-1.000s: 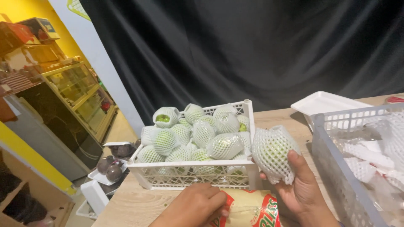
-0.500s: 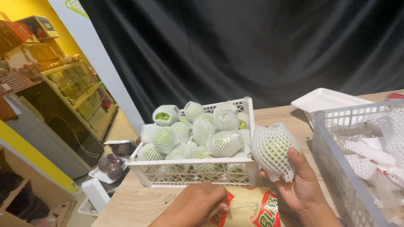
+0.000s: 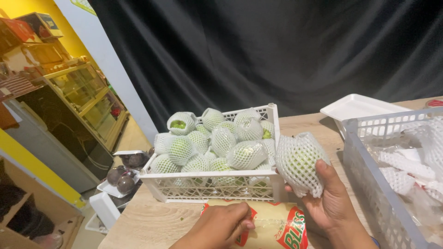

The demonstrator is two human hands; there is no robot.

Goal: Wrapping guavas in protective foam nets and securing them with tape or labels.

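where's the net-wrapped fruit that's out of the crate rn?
Head view, right of centre: the net-wrapped green fruit sits in the right hand, just off the right end of the white crate, above the yellow bag.

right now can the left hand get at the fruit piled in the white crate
Probably yes. The left hand rests on the yellow bag just in front of the white crate, whose top is open, and the netted fruit is heaped above the rim with nothing over it.
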